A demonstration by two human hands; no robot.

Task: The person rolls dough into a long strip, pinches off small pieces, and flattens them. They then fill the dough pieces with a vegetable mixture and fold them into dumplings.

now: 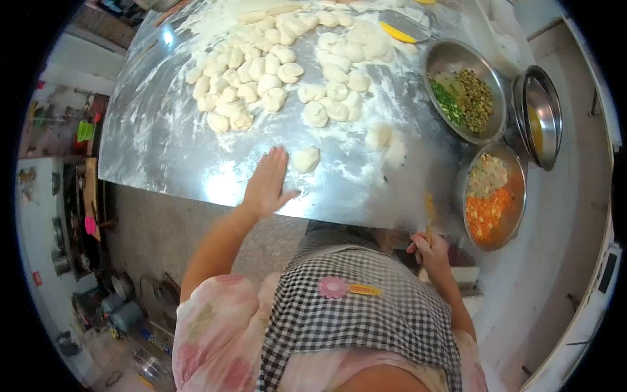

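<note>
My left hand [264, 184] lies flat near the table's front edge, fingers stretched out and together, thumb out to the side. Just right of its fingertips sits a single round dough piece [305, 159], apart from the others. My right hand [431, 251] is at the front edge of the table, closed around a thin yellowish stick-like tool [429, 208] that points away from me. Motion blur hides what kind of tool it is. Several floured dough pieces [248, 68] lie in a group farther back, and another group [336, 91] lies to its right.
The metal table [150, 163] is dusted with flour. At the right stand a steel bowl [450, 49] with chopped greens, a bowl [519, 222] with orange and pale filling, and stacked bowls [555, 117]. A yellow-edged scraper [397, 32] lies at the back. Pots [124, 313] stand on the left floor.
</note>
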